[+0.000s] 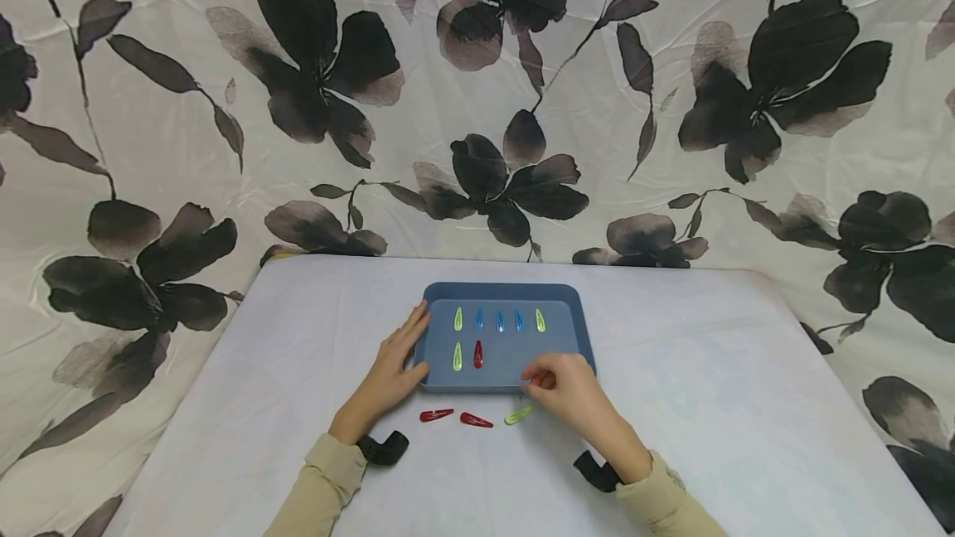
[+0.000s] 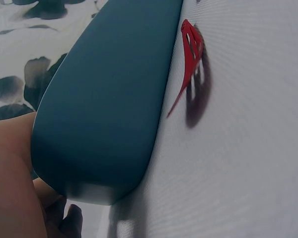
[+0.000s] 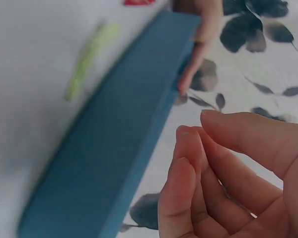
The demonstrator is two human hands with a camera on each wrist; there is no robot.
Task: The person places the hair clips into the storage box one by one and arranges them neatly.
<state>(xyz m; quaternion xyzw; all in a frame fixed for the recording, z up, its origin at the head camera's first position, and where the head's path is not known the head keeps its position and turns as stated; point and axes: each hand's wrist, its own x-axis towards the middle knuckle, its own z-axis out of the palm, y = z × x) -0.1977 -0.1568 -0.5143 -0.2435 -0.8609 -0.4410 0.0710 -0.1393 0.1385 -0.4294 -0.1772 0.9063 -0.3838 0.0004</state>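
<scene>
A blue-grey tray (image 1: 507, 379) holds hair clips: in the far row, a green clip (image 1: 458, 319) at the left, blue clips including one (image 1: 501, 321) mid-row, and another green clip (image 1: 540, 320) at the right. Nearer lie a green clip (image 1: 458, 356) and a red clip (image 1: 478, 354). My left hand (image 1: 391, 367) rests along the tray's left edge, fingers extended. Over the near right rim hovers my right hand (image 1: 564, 384), thumb and fingers loosely bent, tips close together; the right wrist view shows no clip between them.
On the white-covered table (image 1: 671, 338), before the tray, lie two red clips, one at left (image 1: 436, 415) and one mid-way (image 1: 476, 420), plus a green clip (image 1: 518, 415) just below the right hand. A floral cloth (image 1: 634, 147) hangs behind.
</scene>
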